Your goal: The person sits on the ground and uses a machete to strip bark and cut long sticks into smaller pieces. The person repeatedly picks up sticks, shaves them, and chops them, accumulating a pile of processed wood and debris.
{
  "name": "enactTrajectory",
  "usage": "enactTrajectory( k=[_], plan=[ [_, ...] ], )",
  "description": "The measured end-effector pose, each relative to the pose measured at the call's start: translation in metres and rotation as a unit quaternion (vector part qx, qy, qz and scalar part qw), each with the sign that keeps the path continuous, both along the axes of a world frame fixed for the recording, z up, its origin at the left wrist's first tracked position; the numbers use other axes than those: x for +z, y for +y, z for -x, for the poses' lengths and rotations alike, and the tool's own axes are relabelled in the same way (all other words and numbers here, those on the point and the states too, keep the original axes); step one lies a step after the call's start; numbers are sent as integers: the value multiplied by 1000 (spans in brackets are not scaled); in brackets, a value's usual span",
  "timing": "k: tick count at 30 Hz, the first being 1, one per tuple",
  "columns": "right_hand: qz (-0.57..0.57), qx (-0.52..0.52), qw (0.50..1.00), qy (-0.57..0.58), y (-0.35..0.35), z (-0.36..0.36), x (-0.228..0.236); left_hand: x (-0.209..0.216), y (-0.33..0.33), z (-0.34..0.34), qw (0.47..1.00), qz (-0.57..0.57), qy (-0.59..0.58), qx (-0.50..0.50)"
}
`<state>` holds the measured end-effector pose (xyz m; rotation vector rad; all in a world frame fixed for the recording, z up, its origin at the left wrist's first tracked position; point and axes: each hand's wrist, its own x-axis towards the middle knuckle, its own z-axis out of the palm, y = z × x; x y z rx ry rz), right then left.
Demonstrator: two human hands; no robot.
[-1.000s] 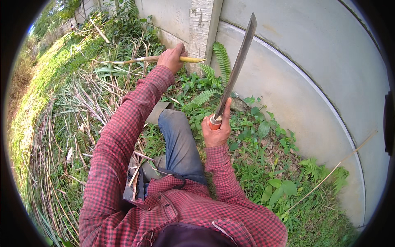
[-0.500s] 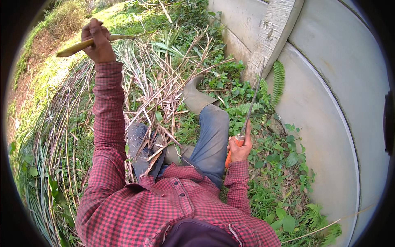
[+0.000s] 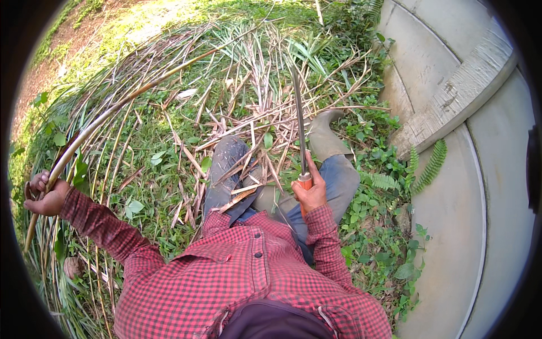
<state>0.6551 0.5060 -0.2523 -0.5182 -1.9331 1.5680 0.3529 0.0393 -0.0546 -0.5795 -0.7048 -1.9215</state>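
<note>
We see a long cane stalk (image 3: 130, 96) arching over the cut grass, its lower end gripped in our left hand (image 3: 44, 195) far out to the side. Our right hand (image 3: 310, 192) is closed on a machete (image 3: 298, 121), blade pointing away, near the knee.

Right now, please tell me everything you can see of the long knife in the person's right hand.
The long knife has a narrow, straight blade that looks like dull grey metal, and an orange handle with a pale band where the blade begins. The right hand is closed around the handle, hiding most of it. The blade points up and away from the person, above the legs in blue trousers, over cut dry stalks and grass. Only the hand appears to touch it.
</note>
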Motion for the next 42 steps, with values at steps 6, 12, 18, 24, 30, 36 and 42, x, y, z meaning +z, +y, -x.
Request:
enactTrajectory(
  k=[6,12,18,24,30,36,42],
  plan=[
    [-3,119,993,12,-17,35,-4,-38,-17,-38,919,19,-317,233],
    [2,148,987,-68,-27,37,-3,-170,-96,-10,769,21,-614,176],
    [187,126,969,-103,-29,33,-16,-284,-29,-41,629,114,-768,21],
    [59,94,986,-124,-14,33,-38,-248,169,-49,692,586,-401,129],
    [23,68,989,-132,-19,35,-29,-360,207,160,675,-40,-596,-433],
    [75,13,989,-127,-17,28,-24,-399,229,242,701,-271,-576,-321],
    [166,11,976,-138,-13,26,-35,-423,245,274,697,-330,-500,-393]
  ],
)
